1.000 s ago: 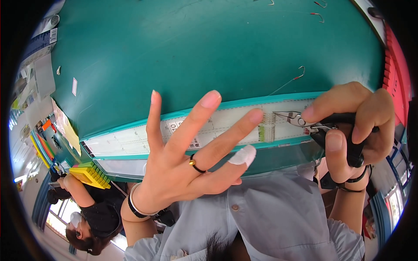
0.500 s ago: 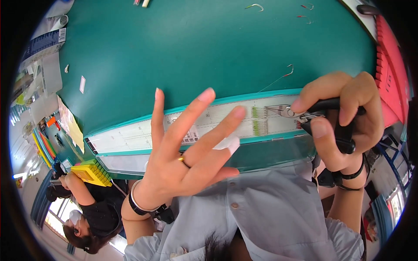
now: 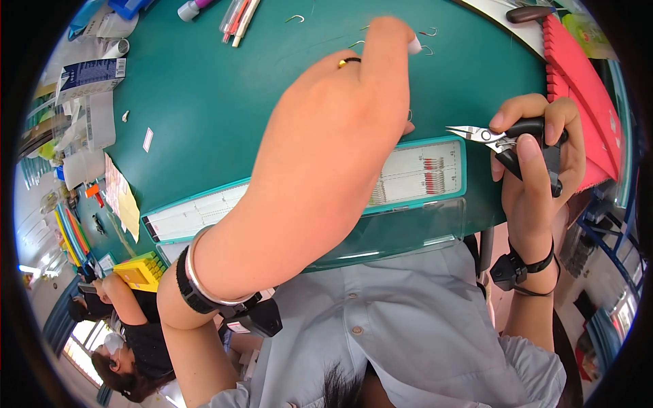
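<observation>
My right hand [image 3: 544, 146] grips small pliers [image 3: 486, 136] with black handles, their pointed metal jaws aimed left, just off the case's right end. My left hand [image 3: 354, 102] stretches over the case to several loose fish hooks [image 3: 424, 32] on the green tabletop. White tape wraps one fingertip; the other fingers are mostly hidden behind the hand. A long teal-edged case [image 3: 408, 170] lies open in front of me, its clear lid [image 3: 408, 228] folded toward me. Rows of red-bound hooks [image 3: 433, 182] line its white ruled insert; my left forearm covers its middle.
Pens [image 3: 238, 24] lie at the far left of the tabletop. Red foam sheets [image 3: 585, 102] and a dark-handled tool [image 3: 530, 13] are at the right edge. Boxes and packets [image 3: 92, 78] crowd the left edge. A masked co-worker [image 3: 139, 340] sits at lower left, near a yellow block [image 3: 139, 272].
My left hand has moved from above the case to the loose hooks farther away. The pliers have left the hook rows, shifting right and slightly away from me.
</observation>
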Motion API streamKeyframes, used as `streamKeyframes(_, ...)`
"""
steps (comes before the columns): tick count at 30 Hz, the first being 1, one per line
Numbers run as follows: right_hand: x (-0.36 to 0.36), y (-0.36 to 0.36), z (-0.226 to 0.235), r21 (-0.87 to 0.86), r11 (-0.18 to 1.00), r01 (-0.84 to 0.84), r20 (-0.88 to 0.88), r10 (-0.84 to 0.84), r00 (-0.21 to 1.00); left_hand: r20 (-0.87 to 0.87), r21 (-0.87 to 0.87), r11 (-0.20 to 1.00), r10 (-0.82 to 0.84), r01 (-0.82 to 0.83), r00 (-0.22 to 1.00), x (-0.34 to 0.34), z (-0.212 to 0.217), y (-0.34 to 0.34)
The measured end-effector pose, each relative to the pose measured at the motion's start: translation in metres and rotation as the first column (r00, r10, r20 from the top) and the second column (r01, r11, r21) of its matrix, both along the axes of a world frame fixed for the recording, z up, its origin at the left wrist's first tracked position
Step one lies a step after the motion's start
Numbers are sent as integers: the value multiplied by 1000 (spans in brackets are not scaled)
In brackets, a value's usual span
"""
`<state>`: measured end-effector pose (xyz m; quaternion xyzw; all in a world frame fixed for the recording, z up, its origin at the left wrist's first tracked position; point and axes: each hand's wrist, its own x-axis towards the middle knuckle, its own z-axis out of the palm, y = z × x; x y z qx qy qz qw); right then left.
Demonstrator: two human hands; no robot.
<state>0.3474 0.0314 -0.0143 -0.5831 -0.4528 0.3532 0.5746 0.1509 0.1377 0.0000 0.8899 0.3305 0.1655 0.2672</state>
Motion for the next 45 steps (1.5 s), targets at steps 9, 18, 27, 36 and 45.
streamKeyframes(9,5,-1,0,7,1000,9,-118,-8,993,63,108,994,-11,4,998,0,-10,-7)
streamKeyframes(18,3,2,-8,108,986,-128,-46,134,990,246,-335,940,152,-63,957,-3,-2,-14)
streamKeyframes(27,1,-3,-4,39,989,-146,-53,147,988,285,-392,920,146,-24,947,-8,-1,-16)
streamKeyframes(36,25,-1,-6,-19,962,-272,22,273,962,55,58,940,-339,335,939,-37,-14,-67)
streamKeyframes(45,31,0,-5,-67,948,-310,94,315,944,-198,8,950,-305,313,931,-47,-25,-74)
